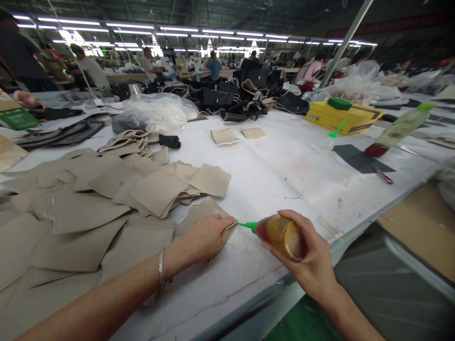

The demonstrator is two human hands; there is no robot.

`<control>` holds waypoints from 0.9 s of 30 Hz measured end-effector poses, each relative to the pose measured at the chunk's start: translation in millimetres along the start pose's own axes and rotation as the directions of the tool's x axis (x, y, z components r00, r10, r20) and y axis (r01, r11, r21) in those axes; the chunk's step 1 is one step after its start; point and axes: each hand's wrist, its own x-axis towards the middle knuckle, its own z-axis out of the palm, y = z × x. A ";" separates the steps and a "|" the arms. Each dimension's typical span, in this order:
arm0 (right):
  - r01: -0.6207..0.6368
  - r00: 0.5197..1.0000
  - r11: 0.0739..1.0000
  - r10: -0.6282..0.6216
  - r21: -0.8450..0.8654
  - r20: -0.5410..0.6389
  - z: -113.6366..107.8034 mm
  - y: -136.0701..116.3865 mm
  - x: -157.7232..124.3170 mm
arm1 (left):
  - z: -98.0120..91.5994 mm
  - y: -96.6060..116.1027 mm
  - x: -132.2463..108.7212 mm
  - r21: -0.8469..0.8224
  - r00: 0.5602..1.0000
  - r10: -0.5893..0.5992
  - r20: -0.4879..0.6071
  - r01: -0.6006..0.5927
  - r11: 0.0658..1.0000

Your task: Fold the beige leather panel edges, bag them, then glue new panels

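My left hand [208, 237] is closed on the edge of a beige piece [199, 213] near the front of the white table [259, 189], thumb and fingers together at its right corner. In my right hand [313, 255] is a squeeze bottle [280, 235] of amber liquid, lying on its side. Its thin green nozzle [248, 225] points left and meets the corner of the piece by my left fingertips. A wide heap of similar beige pieces [88, 208] spreads to the left of my left hand.
Two small beige pieces [224, 136] lie farther back. At the right are a yellow box [343, 118], a larger bottle [400, 130], a small green-tipped bottle [329, 142] and a dark sheet [360, 158]. Black bags [220, 99] and plastic wrap [159, 111] stand behind; people work beyond.
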 end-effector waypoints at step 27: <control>-0.175 0.984 0.969 0.177 0.176 0.006 5.7 12.9 -19.6 | -5.7 -0.8 -0.6 0.011 0.998 -0.007 0.064 0.006 1.000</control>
